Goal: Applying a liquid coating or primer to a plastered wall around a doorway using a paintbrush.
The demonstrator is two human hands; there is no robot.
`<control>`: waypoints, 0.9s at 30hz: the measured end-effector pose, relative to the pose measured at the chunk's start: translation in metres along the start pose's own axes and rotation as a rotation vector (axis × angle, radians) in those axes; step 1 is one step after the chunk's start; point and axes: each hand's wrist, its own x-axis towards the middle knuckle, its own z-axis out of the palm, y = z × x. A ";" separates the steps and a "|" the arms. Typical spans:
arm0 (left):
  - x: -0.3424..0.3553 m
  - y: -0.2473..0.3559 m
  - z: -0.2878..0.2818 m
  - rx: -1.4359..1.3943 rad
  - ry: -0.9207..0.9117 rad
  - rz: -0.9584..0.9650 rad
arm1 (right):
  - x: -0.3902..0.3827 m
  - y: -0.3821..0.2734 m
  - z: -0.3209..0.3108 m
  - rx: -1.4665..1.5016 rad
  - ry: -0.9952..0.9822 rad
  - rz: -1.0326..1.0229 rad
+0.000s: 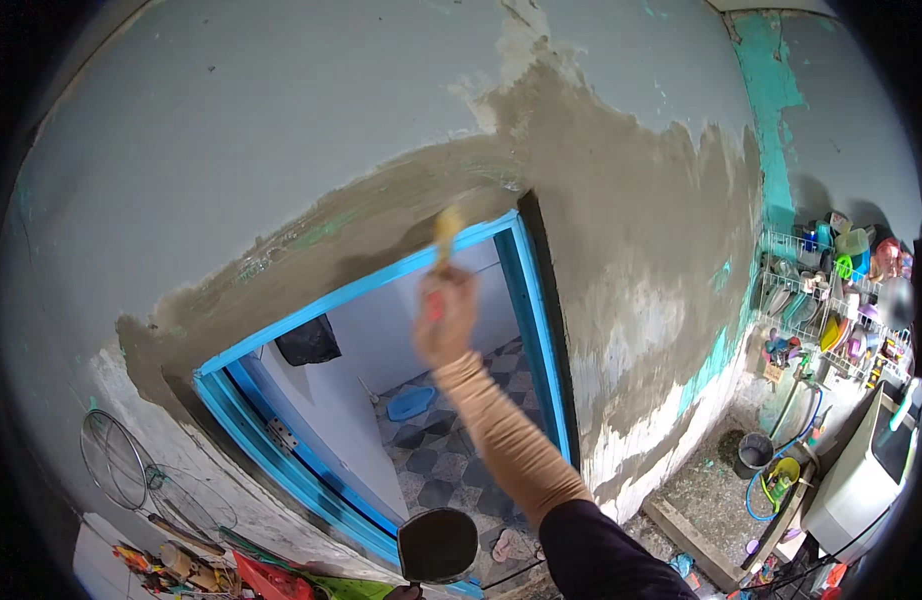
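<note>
My right hand [448, 315] is raised before the doorway, its fingers closed round a paintbrush [446, 232] with pale yellow bristles. Motion blurs both, and a bit of red shows at the fingers. The bristles overlap the top of the blue door frame [361, 292] and the damp grey-brown plaster [401, 205] above it; whether they touch is unclear. Low in the picture is a round, dark, pan-like vessel [437, 546] with a pale rim. A small dark shape at its lower edge may be my left hand, but I cannot make it out.
Through the doorway lie a checkered tile floor [436, 465] and a blue squat toilet [411, 403]. Wire racks [806, 300] of dishes hang at right, above a dark bucket [754, 452] and a white appliance [851, 480]. Round wire strainers [114, 458] hang at lower left.
</note>
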 end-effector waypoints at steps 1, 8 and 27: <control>0.002 0.001 0.001 0.006 -0.011 -0.001 | -0.017 -0.020 0.010 0.090 -0.075 0.058; -0.007 0.017 -0.004 0.032 -0.035 0.011 | -0.036 -0.100 0.030 0.709 -0.485 0.140; 0.017 0.009 -0.058 -0.032 -0.062 0.036 | -0.029 -0.088 0.067 0.210 -0.371 -0.012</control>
